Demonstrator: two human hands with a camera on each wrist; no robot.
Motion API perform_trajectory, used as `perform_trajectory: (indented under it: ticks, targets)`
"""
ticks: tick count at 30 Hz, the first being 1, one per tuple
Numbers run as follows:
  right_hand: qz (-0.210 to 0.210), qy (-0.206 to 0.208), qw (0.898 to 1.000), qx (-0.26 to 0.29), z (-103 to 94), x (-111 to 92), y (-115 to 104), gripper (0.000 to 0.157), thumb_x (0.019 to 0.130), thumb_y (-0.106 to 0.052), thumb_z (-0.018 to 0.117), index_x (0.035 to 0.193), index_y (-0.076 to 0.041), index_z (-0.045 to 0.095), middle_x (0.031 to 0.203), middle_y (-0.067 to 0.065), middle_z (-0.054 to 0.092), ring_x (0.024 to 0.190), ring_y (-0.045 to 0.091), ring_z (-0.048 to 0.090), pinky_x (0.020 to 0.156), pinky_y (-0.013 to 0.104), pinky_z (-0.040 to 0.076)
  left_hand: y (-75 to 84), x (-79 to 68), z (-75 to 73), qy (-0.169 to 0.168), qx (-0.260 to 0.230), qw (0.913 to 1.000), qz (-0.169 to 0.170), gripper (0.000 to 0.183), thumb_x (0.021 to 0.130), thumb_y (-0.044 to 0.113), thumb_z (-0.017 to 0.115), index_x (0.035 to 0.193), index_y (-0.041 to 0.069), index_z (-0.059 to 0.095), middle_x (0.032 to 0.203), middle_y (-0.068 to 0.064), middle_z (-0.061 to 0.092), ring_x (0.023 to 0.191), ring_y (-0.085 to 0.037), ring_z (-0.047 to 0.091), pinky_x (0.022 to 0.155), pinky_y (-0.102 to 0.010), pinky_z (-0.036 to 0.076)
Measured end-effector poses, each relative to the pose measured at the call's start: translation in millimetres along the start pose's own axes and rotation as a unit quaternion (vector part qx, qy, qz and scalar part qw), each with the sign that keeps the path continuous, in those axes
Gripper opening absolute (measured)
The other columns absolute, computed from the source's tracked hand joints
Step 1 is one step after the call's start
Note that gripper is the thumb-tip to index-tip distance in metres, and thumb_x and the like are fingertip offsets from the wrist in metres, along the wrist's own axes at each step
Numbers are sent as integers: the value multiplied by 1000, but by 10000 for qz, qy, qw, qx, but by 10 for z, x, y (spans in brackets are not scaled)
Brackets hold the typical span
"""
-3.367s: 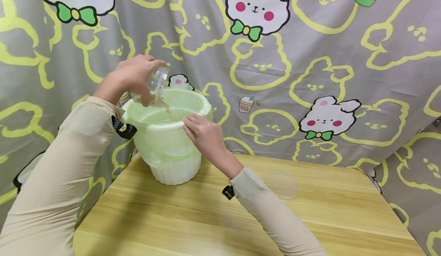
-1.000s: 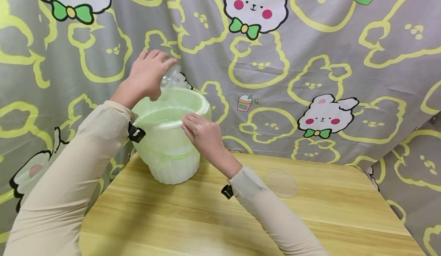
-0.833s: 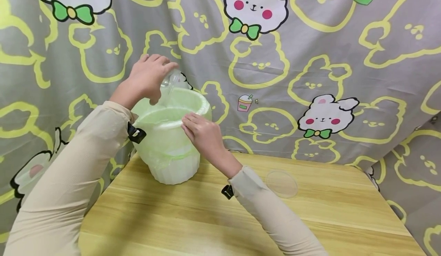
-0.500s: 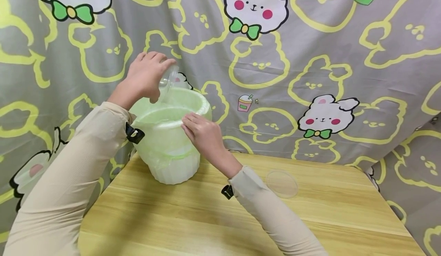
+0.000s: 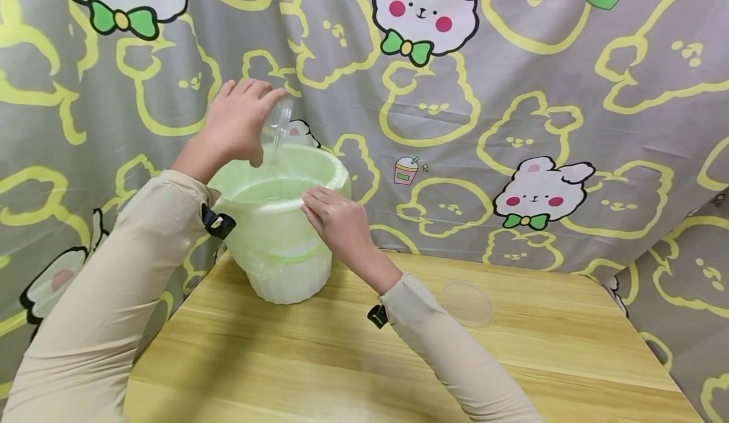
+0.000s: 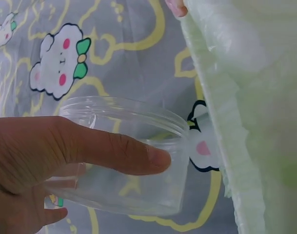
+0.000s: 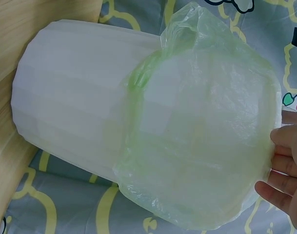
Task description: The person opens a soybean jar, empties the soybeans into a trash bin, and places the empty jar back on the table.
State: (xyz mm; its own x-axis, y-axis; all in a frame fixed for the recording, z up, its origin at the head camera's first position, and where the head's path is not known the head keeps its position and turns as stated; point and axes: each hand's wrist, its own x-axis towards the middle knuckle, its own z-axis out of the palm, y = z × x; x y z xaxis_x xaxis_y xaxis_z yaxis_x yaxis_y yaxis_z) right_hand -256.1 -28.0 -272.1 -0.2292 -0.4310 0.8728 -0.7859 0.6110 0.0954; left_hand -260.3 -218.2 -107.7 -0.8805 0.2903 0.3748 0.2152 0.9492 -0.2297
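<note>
My left hand [image 5: 236,119] holds a clear plastic jar [image 5: 279,125] over the left side of a white trash can [image 5: 290,284]. The jar lies tipped on its side, mouth toward the can's inside. In the left wrist view my thumb lies along the see-through jar [image 6: 138,195], and no contents show in it. A pale green trash bag [image 5: 250,239] lines the can and folds down outside its rim. At the near right of that rim, my right hand [image 5: 340,223] grips the edge, fingers bent over it. The can's bottom is hidden inside.
A clear round lid [image 5: 466,304] lies on the wooden table [image 5: 342,359], right of the can and beyond my right forearm. Grey cartoon-print cloth [image 5: 433,144] hangs behind the table and on both sides.
Brownish grains poured from the jar 3.4 seconds ago; none show in it now. My left hand moved right and up, then slightly back left. The right hand stayed on the rim.
</note>
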Motion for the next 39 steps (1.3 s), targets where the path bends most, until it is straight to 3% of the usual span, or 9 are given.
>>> perform_trajectory:
  ticks: [9,13,17,21,25,28,35,39]
  targets:
    - [26,-64,10000,-15,5,-33,29,21,89,-25,65,106,-18,73,107,-4,71,105,9,64,85,26,54,4,-28,-54,734,-382,9963,-229,123,46,17,88,149,14,20,146,-19,29,136,-40,21,115,-55,8]
    - [-22,-54,10000,21,9,-62,52,22,89,-24,65,108,-18,73,108,-4,71,106,10,64,84,26,54,15,-41,-43,1250,-680,9893,-311,124,45,24,90,148,15,21,147,-16,30,137,-36,23,116,-50,11]
    - [-61,-230,9996,179,-2,-110,101,27,88,-24,66,114,-17,70,114,-3,68,111,10,61,78,26,55,63,-66,-13,1874,-1105,9754,-357,126,44,32,92,148,16,22,147,-12,33,136,-32,28,116,-44,16]
    - [-138,-529,9978,383,-30,-178,176,37,87,-25,67,123,-16,64,125,-1,62,119,12,56,71,27,56,167,-95,29,2490,-1502,9560,-385,126,44,41,92,148,17,23,147,-8,35,135,-28,31,115,-41,21]
    - [-261,-717,9956,540,-80,-240,251,43,88,-27,66,129,-15,58,132,1,57,124,15,52,81,30,55,310,-132,93,2982,-1864,9354,-379,124,44,50,89,146,16,27,144,-6,40,131,-26,37,110,-43,31]
    - [-262,-761,9952,550,-140,-287,323,45,89,-29,64,131,-17,57,133,2,57,121,16,54,88,32,53,436,-164,156,3100,-2149,9252,-415,124,43,57,87,146,17,29,142,-5,43,128,-26,39,104,-45,37]
    - [309,-528,9923,1073,-353,-446,610,45,87,-27,67,129,-15,58,129,2,60,117,18,58,89,34,52,786,-245,359,2826,-2850,9151,-389,125,42,70,81,145,16,31,137,-3,48,117,-24,41,91,-44,44]
    - [863,-579,9843,1425,-510,-561,781,44,88,-27,66,130,-15,58,128,3,60,118,19,57,95,37,49,972,-293,529,2842,-3378,8973,-70,123,42,66,83,142,13,35,134,-4,48,118,-20,41,96,-40,42]
